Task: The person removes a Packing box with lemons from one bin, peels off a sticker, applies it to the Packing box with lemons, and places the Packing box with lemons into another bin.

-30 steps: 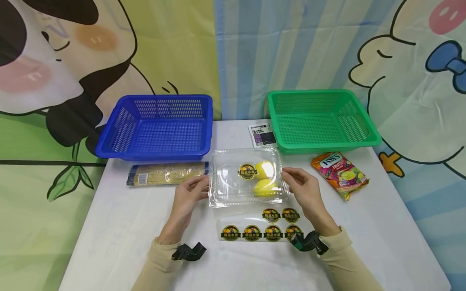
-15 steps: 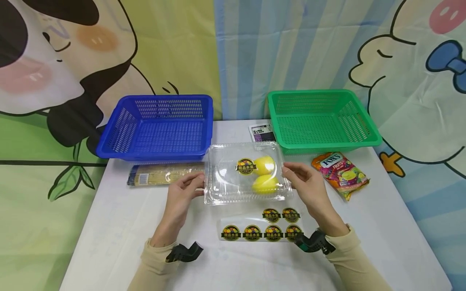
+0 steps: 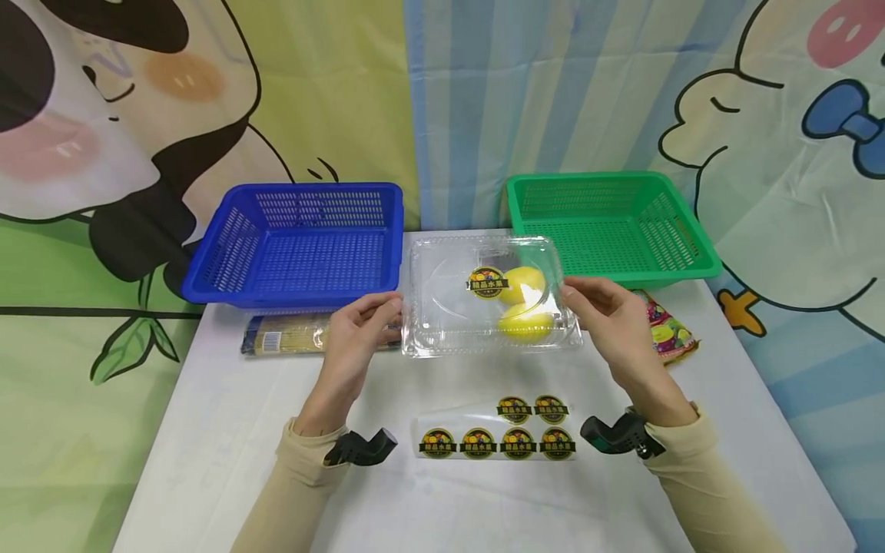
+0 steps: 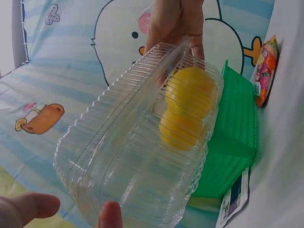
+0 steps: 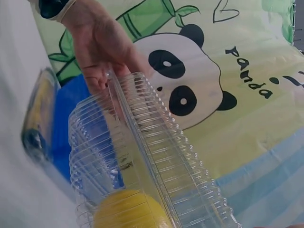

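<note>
Held above the table between both hands is a clear plastic clamshell container [image 3: 442, 307], its lid down. Two yellow lemon-like fruits [image 3: 527, 321] lie inside it on the right, and a round dark fruit sticker [image 3: 487, 283] is on the lid. My left hand [image 3: 359, 334] grips the container's left edge; my right hand [image 3: 618, 334] grips the right edge. In the left wrist view the container hangs tilted, with the yellow fruits [image 4: 187, 97] toward the right hand [image 4: 175, 26]. Below it on the table lies a sheet of matching stickers [image 3: 477, 418].
A blue basket [image 3: 293, 296] stands at the back left and a green basket [image 3: 615, 278] at the back right. A pack of noodles [image 3: 286, 338] lies before the blue one. The right hand partly covers a candy bag [image 3: 671, 334]. A small printed packet [image 4: 233, 197] lies by the green basket.
Both hands have raised the container off the table and carried it away from the person, slightly to the right. It now overlaps the green basket's front left corner in the head view.
</note>
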{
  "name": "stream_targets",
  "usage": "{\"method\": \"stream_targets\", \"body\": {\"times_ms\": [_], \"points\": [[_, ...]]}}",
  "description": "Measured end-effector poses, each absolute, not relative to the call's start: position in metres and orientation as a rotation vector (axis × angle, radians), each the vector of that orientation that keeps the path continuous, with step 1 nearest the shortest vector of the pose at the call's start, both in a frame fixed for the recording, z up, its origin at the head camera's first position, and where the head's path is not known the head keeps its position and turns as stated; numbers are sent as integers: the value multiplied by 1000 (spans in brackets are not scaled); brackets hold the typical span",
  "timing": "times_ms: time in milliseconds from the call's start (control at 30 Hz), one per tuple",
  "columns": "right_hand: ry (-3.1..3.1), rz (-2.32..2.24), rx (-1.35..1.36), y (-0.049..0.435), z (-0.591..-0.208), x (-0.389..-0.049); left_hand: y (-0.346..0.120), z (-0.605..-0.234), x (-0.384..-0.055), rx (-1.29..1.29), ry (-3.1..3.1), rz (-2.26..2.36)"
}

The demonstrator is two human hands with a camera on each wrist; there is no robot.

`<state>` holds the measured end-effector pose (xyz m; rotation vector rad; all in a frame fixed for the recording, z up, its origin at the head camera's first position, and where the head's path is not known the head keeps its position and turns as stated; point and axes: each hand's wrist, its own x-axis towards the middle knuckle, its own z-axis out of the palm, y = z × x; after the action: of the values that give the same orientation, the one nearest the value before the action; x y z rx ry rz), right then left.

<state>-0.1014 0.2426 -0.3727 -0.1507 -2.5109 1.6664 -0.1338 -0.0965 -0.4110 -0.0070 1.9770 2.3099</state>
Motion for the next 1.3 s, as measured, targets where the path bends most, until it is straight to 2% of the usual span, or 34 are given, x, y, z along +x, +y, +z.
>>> {"method": "stream_targets", "body": {"times_ms": [533, 767, 1300], "points": [[-2484, 1590, -346, 304, -346, -151, -27, -376, -205, 174, 1967, 2189], [-2415, 1737, -377, 338, -335, -175, 9, -367, -235, 227, 1957, 2094], [-2280, 1895, -474, 397, -347, -220, 81, -363, -289, 209, 1956, 1892]]}}
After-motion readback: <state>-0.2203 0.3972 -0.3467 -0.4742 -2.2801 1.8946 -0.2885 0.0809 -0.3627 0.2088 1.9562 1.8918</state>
